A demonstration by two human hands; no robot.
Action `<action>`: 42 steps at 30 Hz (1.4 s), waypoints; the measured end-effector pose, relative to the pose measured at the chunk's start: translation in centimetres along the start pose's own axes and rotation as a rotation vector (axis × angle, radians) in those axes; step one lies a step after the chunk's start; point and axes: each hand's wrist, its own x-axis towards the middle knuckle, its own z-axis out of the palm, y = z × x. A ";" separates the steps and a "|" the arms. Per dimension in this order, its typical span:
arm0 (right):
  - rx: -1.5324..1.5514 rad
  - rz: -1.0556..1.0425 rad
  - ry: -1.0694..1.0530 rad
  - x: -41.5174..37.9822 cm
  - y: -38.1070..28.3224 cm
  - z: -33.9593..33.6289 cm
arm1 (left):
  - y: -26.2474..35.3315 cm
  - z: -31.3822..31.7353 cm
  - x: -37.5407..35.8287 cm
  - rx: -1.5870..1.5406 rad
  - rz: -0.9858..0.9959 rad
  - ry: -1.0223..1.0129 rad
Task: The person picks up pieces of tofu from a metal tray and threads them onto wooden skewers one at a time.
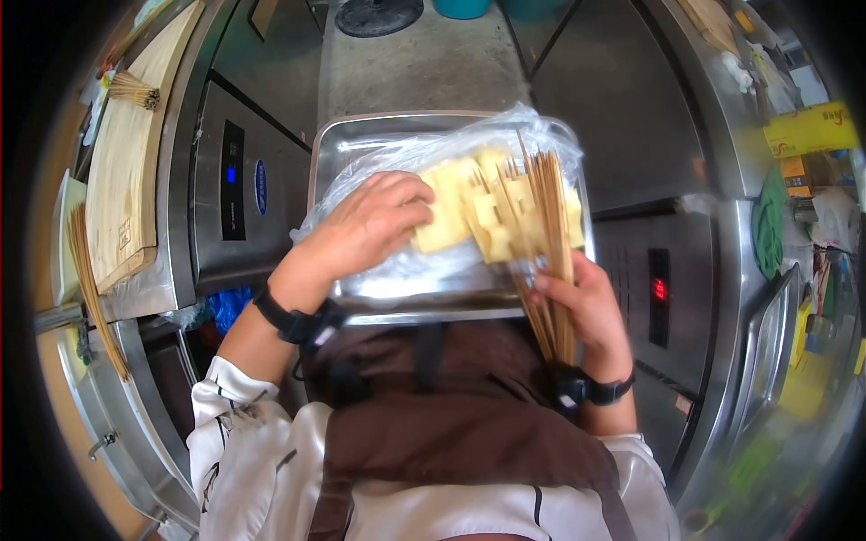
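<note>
My right hand (586, 302) is closed around a bundle of thin bamboo skewers (552, 207), their points upward and tilted slightly left. Pale yellow food pieces (442, 207), flat and soft-looking, lie on a clear plastic bag (379, 162) inside a steel tray (352, 131). Several of these pieces seem to be on skewers, beside and partly behind the bundle. At the pile's left edge, my left hand (374, 221) has its fingers bent and pressed together on a yellow piece; its thumb is hidden.
Steel fridge cabinets stand on the left (207, 171) and right (613, 108). A wooden board (135, 171) on the left counter bears a small skewer bundle (133, 90). Longer sticks (90, 279) lean nearby. A yellow package (812, 129) and green cloth (769, 221) are at right.
</note>
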 end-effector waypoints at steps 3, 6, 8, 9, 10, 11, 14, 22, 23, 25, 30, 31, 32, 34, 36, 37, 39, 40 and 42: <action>-0.016 0.002 -0.003 0.1 0.0 0.0 | -0.6 0.0 0.3 0.011 0.059 -0.026; -0.021 -0.003 -0.001 0.0 -0.1 0.0 | -1.1 -0.1 0.7 0.029 0.074 -0.095; -0.006 -0.003 -0.006 0.1 0.0 -0.1 | -1.3 -0.3 0.8 0.021 0.089 -0.102; -0.007 0.001 -0.002 0.1 0.0 -0.1 | -1.3 -0.3 0.9 0.018 0.094 -0.106; -0.008 0.005 0.003 0.1 0.0 -0.1 | -1.2 -0.3 0.9 0.021 0.094 -0.088; -0.008 0.009 0.008 0.1 0.0 -0.1 | -1.0 -0.3 1.0 0.024 0.094 -0.071; 0.007 0.004 -0.005 0.2 0.1 -0.3 | -1.0 -0.2 1.1 0.033 0.098 -0.061; -0.008 0.017 -0.008 0.2 -0.1 -0.2 | -1.3 -1.0 1.7 0.011 0.132 -0.135; -0.002 0.022 -0.001 0.2 -0.1 -0.2 | -1.2 -1.1 1.8 0.016 0.137 -0.139; -0.001 0.018 -0.003 0.1 -0.1 -0.2 | -1.1 -1.1 1.8 0.025 0.129 -0.139; 0.016 0.011 -0.003 0.1 -0.1 -0.1 | -0.9 -0.6 1.6 0.023 0.086 -0.092; 0.012 0.011 -0.001 0.1 -0.2 0.0 | -0.9 -0.5 1.5 0.023 0.067 -0.071; 0.009 0.011 -0.001 0.1 -0.3 0.0 | -0.8 -0.3 1.5 0.023 0.047 -0.050; -0.020 0.011 0.017 0.2 -0.1 0.0 | -0.8 0.1 1.4 -0.004 -0.011 0.040; -0.030 0.002 0.029 0.2 0.0 -0.1 | -0.7 0.7 1.4 -0.062 -0.082 0.173; -0.026 -0.008 0.032 0.2 0.1 0.0 | -0.6 1.0 1.3 -0.208 -0.240 0.224; -0.039 -0.011 0.042 0.1 0.1 0.1 | -0.4 1.6 1.0 -0.502 -0.559 0.322; -0.057 -0.007 0.047 0.0 0.0 0.2 | -0.5 1.7 1.2 -0.675 -0.660 0.355; -0.054 0.000 0.044 -0.1 -0.3 0.4 | 0.1 1.8 2.2 -0.952 -0.804 0.541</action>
